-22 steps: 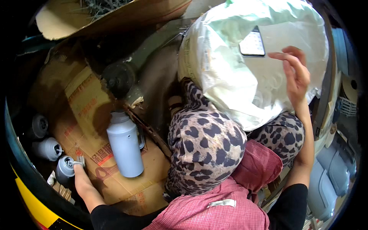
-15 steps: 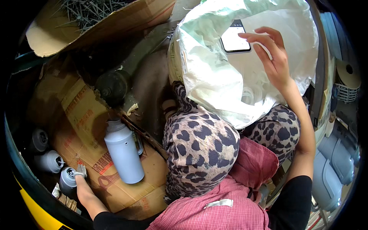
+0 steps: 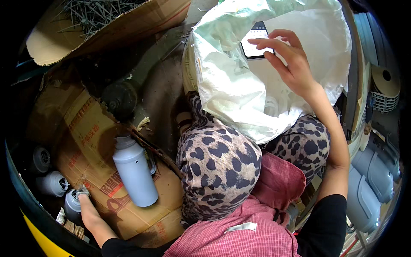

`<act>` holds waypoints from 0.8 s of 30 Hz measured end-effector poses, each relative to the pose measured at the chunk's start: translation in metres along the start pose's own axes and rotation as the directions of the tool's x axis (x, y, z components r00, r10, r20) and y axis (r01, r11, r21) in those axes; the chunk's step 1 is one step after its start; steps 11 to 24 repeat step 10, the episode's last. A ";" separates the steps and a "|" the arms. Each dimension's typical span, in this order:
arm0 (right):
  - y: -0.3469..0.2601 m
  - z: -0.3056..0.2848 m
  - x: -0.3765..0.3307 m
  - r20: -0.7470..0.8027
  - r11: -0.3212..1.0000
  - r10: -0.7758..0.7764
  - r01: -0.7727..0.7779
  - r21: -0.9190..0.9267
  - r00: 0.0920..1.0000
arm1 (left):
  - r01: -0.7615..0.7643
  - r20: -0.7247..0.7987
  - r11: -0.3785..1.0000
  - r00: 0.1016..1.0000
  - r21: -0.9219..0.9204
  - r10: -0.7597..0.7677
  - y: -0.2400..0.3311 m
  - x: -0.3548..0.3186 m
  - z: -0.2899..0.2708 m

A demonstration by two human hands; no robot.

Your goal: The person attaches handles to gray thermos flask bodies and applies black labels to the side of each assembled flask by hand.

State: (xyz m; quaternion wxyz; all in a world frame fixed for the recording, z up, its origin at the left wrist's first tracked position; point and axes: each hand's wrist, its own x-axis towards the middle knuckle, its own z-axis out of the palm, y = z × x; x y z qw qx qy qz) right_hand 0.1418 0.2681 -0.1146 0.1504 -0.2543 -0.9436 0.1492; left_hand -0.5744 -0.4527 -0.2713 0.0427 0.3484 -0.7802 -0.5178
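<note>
right hand (image 3: 291,64) at 1 o'clock, fingers spread wide over phone (image 3: 255,40) on white sack (image 3: 239,98) | left hand (image 3: 87,210) at 8 o'clock gripping grey canister (image 3: 72,202) | phone partly covered, canister body hidden

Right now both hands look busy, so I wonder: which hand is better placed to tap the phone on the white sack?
Right hand: its fingers reach the phone; the left hand rests on a grey canister.

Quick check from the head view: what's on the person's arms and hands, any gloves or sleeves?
Both hands are bare, no gloves: left hand, right hand. Forearms are uncovered; black sleeves end near the elbows. No watch or rings that I can make out.
</note>
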 end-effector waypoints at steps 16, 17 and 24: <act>0.005 0.006 0.000 -0.079 0.993 0.071 -0.063 0.098 0.994 | 0.232 0.155 0.972 0.962 -0.037 -0.224 -0.067 -0.011 -0.004; 0.005 0.006 0.000 -0.079 0.993 0.071 -0.063 0.098 0.994 | 0.232 0.155 0.972 0.962 -0.037 -0.224 -0.067 -0.011 -0.004; 0.005 0.006 0.000 -0.079 0.993 0.071 -0.063 0.098 0.994 | 0.232 0.155 0.972 0.962 -0.037 -0.224 -0.067 -0.011 -0.004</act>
